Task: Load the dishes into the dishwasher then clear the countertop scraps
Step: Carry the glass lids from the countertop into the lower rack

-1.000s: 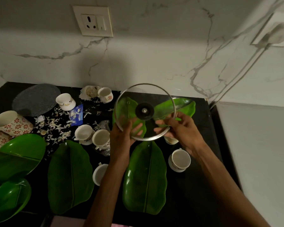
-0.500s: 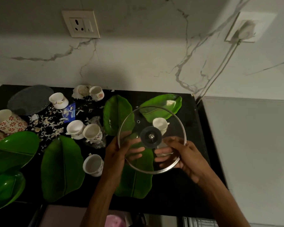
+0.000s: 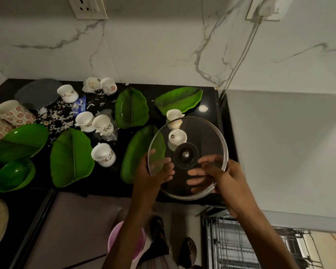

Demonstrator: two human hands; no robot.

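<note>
over counter point(image 3: 209, 98) — both hands' grip on glass lid point(image 3: 206, 133)

Pretty dim shot overall, kind of murky and soft. The white marble wall point(image 3: 163, 51) catches most of the light, while the black surface point(image 3: 208, 98) stays dark with one small glare spot. Wide-angle bending shows at the edges, and the hands look slightly blurry.

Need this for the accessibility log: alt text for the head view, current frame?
Two hands, left hand and right hand, hold a round glass lid by its near rim above a black countertop. Green leaf-shaped plates, white cups and pale scraps are scattered over the counter; a wire rack shows at lower right.
</note>
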